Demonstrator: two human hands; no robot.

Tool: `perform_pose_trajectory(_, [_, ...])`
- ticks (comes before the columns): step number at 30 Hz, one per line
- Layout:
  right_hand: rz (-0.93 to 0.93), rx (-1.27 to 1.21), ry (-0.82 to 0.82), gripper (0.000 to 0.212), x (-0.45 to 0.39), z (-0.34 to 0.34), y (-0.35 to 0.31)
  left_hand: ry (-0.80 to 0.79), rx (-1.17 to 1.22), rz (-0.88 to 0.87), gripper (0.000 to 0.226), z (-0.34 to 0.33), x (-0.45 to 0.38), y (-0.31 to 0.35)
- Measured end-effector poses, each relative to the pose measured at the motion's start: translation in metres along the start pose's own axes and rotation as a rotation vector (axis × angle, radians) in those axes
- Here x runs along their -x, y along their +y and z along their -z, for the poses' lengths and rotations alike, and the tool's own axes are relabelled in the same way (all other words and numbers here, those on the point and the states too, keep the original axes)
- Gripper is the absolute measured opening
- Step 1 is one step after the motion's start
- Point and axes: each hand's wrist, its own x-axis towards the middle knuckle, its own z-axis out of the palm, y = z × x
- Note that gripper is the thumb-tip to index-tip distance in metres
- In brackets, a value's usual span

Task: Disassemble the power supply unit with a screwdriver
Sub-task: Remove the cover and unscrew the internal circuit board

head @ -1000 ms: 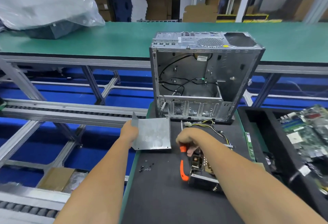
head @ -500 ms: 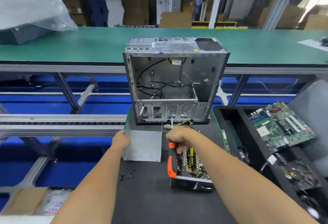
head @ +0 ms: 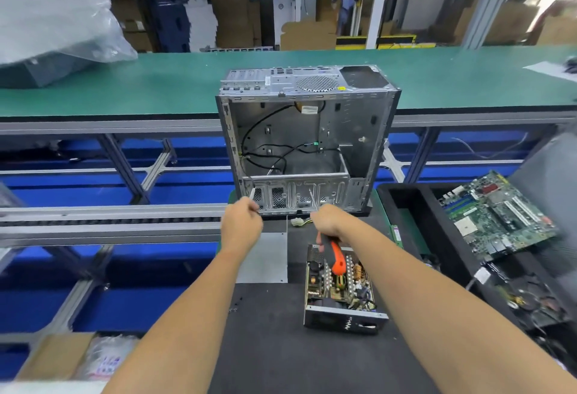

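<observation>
Two bare forearms reach into view from the bottom edge, with no sleeves, gloves, watch or rings showing. The left hand [head: 241, 227] and right hand [head: 328, 221] are uncovered too, knuckles and wrists plainly visible.

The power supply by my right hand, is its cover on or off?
Off. The power supply shows its bare circuit board and coils from above.

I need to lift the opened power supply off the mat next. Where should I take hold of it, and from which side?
Grip the power supply by its two long metal side walls, coming down from above. The top is open with bare parts showing, so keep fingers off the board; the right hand and screwdriver hang over its far end.
</observation>
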Motion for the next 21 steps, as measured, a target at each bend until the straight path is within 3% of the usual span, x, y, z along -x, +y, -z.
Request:
perform_pose_trajectory(3, [-0.032, -0.072, -0.012, 0.023, 0.004, 0.012, 0.0, -0.184, -0.037, -0.175, 0.024, -0.012, 0.006, 0.027])
perform_pose_trajectory(6, [-0.013, 0.02, 0.001, 0.026, 0.004, 0.021, 0.004, -0.357, -0.126, -0.309, 0.02, -0.029, 0.017, 0.046])
perform_pose_trajectory(8, [-0.041, 0.023, -0.009, 0.011, 0.003, 0.027, 0.009, -0.475, -0.268, -0.386, 0.014, -0.044, 0.025, 0.052])
perform_pose_trajectory(10, [-0.097, 0.035, -0.059, 0.037, 0.004, 0.032, 0.017, -0.549, -0.405, -0.44, 0.021, -0.057, 0.034, 0.055])
perform_pose_trajectory(11, [-0.106, 0.056, -0.096, 0.052, 0.005, 0.034, 0.021, -0.56, -0.455, -0.457, 0.026, -0.062, 0.037, 0.054])
perform_pose_trajectory(13, [-0.084, 0.067, -0.159, 0.062, 0.007, 0.038, 0.029, -0.561, -0.499, -0.47, 0.033, -0.069, 0.04, 0.052])
perform_pose_trajectory(18, [-0.031, 0.055, -0.229, 0.04, 0.009, 0.051, 0.047, -0.484, -0.584, -0.497, 0.031, -0.078, 0.043, 0.055])
perform_pose_trajectory(21, [-0.039, 0.001, -0.248, 0.047, 0.012, 0.057, 0.052, -0.488, -0.639, -0.499, 0.032, -0.08, 0.044, 0.056])
